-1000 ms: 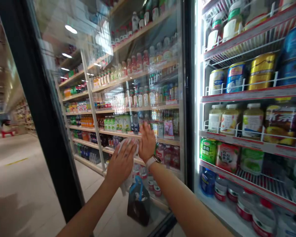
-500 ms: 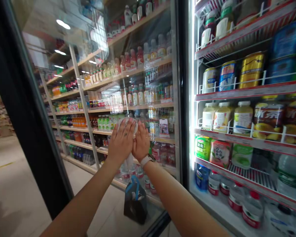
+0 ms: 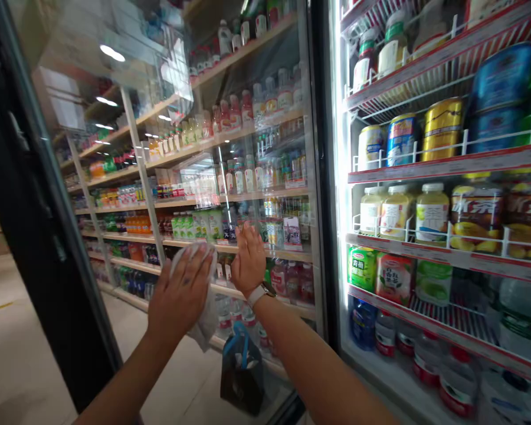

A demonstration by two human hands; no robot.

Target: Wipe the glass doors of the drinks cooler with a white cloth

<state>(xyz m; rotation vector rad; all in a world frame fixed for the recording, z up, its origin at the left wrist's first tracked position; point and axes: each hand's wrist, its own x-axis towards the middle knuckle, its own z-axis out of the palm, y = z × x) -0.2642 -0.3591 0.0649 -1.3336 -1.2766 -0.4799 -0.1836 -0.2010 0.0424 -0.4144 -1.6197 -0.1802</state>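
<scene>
My left hand (image 3: 181, 289) presses a thin white wiping cloth (image 3: 207, 321) against the glass door (image 3: 230, 141). Its fingers lie over the cloth, whose loose end hangs below the palm. To the right of it, my right hand (image 3: 249, 257) is flat on the same glass with fingers stretched and nothing in it. A watch with a light strap (image 3: 261, 292) is on the right wrist. The door stands open on the left side of a lit drinks fridge.
Bottles and cans fill the fridge shelves (image 3: 425, 248) on the right. Through the glass I see long drink shelves (image 3: 186, 242) and a dark bag with blue handles (image 3: 242, 378) on the floor. A thick black door frame (image 3: 39, 236) runs down the left.
My left hand has slid left and down across the glass with the cloth. The right hand, earlier beside it at the cloth, has stayed near its place, and the two are now apart.
</scene>
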